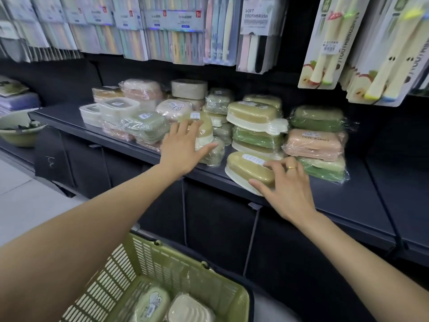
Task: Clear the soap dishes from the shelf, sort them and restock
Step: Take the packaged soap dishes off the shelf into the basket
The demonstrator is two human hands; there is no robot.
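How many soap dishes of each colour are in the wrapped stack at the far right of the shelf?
Green soap dishes: 2
Pink soap dishes: 1
Total: 3

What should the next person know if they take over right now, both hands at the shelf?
Left hand: open, fingers spread on an olive-lidded soap dish mid-shelf.
Right hand: fingers curled round the olive soap dish at the front edge of the shelf, not lifted yet.
Done: two dishes already lie in the green basket below.
Left: nearly everything. Wrapped stacks of green, pink, olive and cream dishes remain across the shelf; clear them into the basket, then sort and restock.
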